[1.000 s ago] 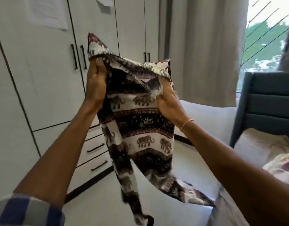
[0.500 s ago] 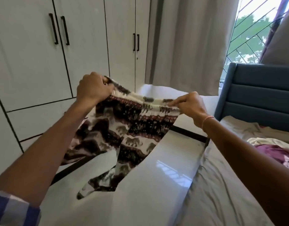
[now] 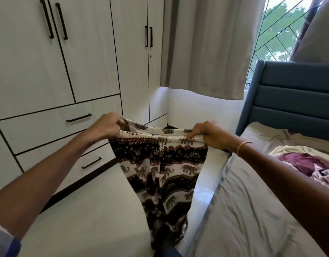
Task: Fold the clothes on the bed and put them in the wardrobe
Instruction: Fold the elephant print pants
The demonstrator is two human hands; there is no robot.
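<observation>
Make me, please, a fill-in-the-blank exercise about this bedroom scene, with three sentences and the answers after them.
1. The left hand and right hand grip the elephant-print trousers by the ____.
2. All the wardrobe doors are ____.
3. The bracelet is on the ____ wrist.

Missing words: waistband; closed; right.

The trousers [image 3: 160,164] are hung at frame centre, over the floor [image 3: 85,219], with the wardrobe [image 3: 67,71] at left and the bed [image 3: 252,210] at right. Clothes [image 3: 304,162] are piled on the bed, before the headboard [image 3: 289,101].
</observation>
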